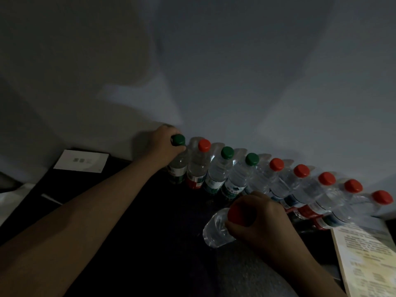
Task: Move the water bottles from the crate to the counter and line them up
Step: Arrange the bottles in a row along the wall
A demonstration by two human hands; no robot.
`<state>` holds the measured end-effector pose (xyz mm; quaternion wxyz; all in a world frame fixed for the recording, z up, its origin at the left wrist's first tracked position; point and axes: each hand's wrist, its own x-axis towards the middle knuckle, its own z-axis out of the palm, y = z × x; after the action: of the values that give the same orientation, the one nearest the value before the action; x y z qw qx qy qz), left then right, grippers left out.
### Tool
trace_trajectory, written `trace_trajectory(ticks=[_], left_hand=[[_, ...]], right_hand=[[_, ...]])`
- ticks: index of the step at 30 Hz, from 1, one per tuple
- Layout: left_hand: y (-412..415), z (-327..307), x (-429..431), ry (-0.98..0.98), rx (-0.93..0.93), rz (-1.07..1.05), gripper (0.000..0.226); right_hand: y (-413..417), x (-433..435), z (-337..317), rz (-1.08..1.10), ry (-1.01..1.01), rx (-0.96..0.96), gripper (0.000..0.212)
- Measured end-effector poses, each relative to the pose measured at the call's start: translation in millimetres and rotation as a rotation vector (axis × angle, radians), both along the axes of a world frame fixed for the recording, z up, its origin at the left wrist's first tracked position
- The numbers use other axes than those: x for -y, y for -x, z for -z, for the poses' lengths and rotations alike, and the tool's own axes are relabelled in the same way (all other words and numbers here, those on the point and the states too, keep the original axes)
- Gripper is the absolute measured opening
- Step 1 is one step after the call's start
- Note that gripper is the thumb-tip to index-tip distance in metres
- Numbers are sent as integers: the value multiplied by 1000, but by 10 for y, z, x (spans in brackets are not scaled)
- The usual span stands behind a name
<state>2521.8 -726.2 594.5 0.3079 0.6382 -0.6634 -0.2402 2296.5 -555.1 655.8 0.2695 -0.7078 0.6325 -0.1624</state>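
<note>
Several clear water bottles (218, 170) with red and green caps stand in a row along the wall on the dark counter (150, 211). My left hand (164, 144) grips the neck of the green-capped bottle (179, 166) at the row's left end. In front of the row, my right hand (255, 213) holds a red-capped bottle (216, 228) by its top, tilted with its base toward me. The crate is out of view.
A white card (82, 160) lies on a black box at the left against the wall. A printed sheet (368, 258) lies at the right front edge of the counter. The scene is dim.
</note>
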Motion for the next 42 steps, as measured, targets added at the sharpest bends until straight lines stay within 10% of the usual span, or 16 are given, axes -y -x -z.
trace_trajectory(ticks=[42], left_hand=[[-1351, 595, -1423, -343, -372, -275, 22]], right_hand=[[-1732, 1989, 167, -298, 125, -186, 25]])
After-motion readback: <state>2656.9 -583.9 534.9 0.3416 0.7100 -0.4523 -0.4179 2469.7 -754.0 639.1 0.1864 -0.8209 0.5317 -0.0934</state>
